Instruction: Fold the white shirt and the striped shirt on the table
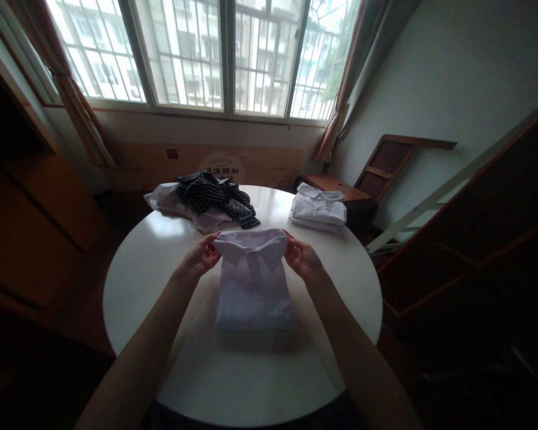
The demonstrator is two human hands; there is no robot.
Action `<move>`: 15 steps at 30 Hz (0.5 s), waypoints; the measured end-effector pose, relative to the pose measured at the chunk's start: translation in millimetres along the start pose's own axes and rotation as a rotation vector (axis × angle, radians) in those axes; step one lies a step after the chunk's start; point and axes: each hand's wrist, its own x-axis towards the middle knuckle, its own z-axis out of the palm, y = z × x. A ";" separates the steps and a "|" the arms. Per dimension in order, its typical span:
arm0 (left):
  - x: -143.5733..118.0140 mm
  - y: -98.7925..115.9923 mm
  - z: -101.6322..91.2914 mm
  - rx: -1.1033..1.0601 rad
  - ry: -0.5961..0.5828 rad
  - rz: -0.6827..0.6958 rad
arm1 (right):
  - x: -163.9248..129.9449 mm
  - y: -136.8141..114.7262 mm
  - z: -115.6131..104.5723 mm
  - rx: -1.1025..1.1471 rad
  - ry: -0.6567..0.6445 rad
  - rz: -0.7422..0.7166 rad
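A folded white collared shirt [253, 286] lies in the middle of a round white table [170, 358], collar facing away from me. My left hand [202, 255] pinches the left end of the collar. On the other side, my right hand [301, 258] grips the right end of the collar. Both forearms reach in from the near edge of the table.
A loose heap of dark striped and pale garments [206, 200] lies at the table's far left. A stack of folded white shirts [318, 209] sits at the far right edge. Behind stand a wooden side table [336, 186], a large barred window [206, 54] and wooden furniture on both sides.
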 end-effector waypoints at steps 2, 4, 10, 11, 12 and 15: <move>-1.7 0.4 0.9 -0.033 -0.006 -0.028 | 1.8 1.4 -1.7 -0.012 -0.014 -0.012; -3.6 0.7 2.5 -0.078 -0.026 -0.043 | 3.9 3.3 -4.0 -0.029 -0.028 -0.030; -7.2 1.5 6.1 -0.215 -0.048 -0.086 | 8.3 8.1 -13.5 -0.139 0.027 -0.043; -7.4 1.6 6.0 -0.224 -0.046 -0.093 | 9.1 8.8 -15.0 -0.187 0.044 -0.024; -7.5 1.6 5.9 -0.227 -0.046 -0.096 | 9.9 9.6 -16.3 -0.232 0.055 0.003; -7.6 1.3 5.2 -0.223 -0.056 -0.087 | 12.3 12.0 -17.9 -0.296 0.056 0.065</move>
